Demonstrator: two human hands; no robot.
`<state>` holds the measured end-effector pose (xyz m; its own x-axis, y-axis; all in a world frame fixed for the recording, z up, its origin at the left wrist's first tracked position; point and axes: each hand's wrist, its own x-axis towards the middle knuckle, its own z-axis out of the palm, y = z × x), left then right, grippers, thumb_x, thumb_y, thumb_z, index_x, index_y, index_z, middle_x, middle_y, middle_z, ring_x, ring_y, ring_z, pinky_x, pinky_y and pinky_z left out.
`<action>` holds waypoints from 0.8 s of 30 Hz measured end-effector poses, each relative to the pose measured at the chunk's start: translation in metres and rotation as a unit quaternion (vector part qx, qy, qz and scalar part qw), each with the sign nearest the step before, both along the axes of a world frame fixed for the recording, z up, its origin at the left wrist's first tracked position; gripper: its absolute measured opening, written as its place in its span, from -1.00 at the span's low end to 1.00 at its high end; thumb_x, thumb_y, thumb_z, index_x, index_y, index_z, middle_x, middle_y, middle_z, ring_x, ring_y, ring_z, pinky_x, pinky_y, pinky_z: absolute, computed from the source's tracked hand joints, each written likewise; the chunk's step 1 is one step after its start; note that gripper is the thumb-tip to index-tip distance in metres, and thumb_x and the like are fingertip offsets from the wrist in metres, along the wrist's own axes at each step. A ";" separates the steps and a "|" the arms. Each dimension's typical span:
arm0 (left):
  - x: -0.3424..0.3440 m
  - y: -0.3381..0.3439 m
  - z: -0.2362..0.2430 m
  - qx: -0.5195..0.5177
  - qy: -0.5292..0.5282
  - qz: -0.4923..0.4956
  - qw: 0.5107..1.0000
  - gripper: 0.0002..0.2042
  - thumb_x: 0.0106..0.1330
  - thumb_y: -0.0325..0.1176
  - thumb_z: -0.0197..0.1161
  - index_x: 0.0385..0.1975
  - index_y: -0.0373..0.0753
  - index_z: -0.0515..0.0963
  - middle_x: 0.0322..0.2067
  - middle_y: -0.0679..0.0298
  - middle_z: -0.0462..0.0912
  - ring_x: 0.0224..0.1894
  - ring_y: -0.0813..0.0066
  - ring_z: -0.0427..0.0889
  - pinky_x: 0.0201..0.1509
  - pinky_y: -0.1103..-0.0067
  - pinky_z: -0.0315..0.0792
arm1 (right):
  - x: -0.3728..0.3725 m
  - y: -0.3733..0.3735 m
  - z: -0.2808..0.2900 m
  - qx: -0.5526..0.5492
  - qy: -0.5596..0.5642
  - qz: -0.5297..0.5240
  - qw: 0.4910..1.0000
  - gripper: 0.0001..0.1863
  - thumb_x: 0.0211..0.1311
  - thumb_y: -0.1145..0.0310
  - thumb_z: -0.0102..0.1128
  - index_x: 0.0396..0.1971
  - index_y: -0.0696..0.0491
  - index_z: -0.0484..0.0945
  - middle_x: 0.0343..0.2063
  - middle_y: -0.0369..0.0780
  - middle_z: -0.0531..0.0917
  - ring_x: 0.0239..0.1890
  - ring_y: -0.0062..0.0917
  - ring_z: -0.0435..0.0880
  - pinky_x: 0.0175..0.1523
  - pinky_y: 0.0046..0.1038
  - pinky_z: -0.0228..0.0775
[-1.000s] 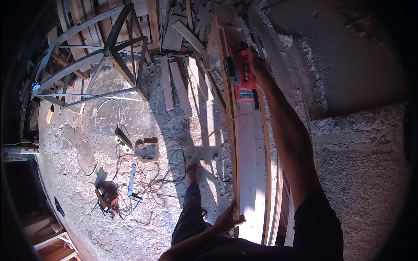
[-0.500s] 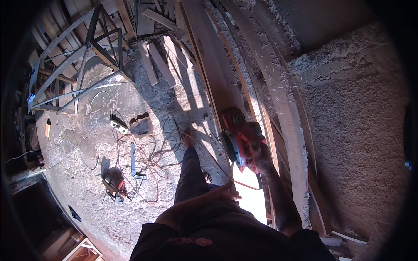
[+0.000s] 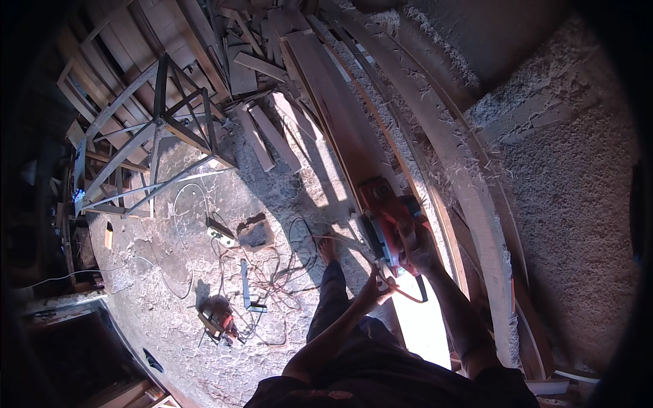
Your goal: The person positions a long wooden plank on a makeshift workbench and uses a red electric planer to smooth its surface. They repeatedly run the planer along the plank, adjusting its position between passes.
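Note:
A red and black power planer sits on a long board, over its nearer half, where strong sunlight whitens the wood. My right hand is closed on the tool's handle, with a dark cord trailing below it. My left hand is at the planer's rear, its fingers curled around a pale piece there that I cannot make out, beside a loop of cord.
More curved planks with shavings lie to the right. A wooden frame stands upper left near stacked timber. A power strip, tangled cords and another red tool lie on the rough floor. My bare foot stands beside the board.
The planer and my right hand have come down along the board toward me. My left hand has left the board's edge and risen to the planer's rear. The view has shifted.

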<state>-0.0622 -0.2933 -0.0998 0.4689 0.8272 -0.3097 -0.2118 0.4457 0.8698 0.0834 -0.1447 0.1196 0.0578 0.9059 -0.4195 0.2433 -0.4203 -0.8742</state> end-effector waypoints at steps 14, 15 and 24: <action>-0.009 0.056 0.068 -0.002 0.161 -0.150 0.976 0.15 0.35 -0.32 0.42 0.52 -0.26 -0.57 0.11 0.05 0.57 0.09 0.31 0.66 0.16 0.43 0.58 | -0.074 0.428 -0.005 0.049 0.080 -0.011 0.996 -0.42 0.44 -0.31 -0.03 -0.38 -0.01 0.39 -0.67 -0.34 0.42 -0.77 -0.63 0.38 -0.72 -0.48 0.24; -0.010 0.058 0.074 0.007 0.177 -0.150 0.973 0.16 0.34 -0.29 0.43 0.52 -0.26 -0.55 0.17 -0.01 0.55 0.12 0.26 0.66 0.17 0.42 0.58 | -0.072 0.424 -0.006 0.048 0.082 -0.008 0.995 -0.42 0.44 -0.31 -0.03 -0.37 -0.01 0.39 -0.67 -0.34 0.42 -0.77 -0.63 0.39 -0.72 -0.47 0.24; -0.008 -0.002 0.087 -0.057 0.163 -0.211 0.962 0.04 0.26 -0.05 0.50 0.53 -0.24 -0.14 -0.03 0.03 0.69 0.04 0.16 0.69 0.17 0.38 0.51 | -0.039 0.129 0.000 -0.005 0.062 0.012 0.998 -0.28 0.37 -0.43 -0.04 -0.34 0.07 0.47 -0.70 -0.31 0.48 -0.78 -0.63 0.48 -0.70 -0.53 0.30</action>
<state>-0.0705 -0.2949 -0.0128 0.6177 0.5363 -0.5753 0.2852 0.5289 0.7993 0.0444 -0.0157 0.1191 -0.0158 0.9024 -0.4305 0.1441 -0.4240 -0.8941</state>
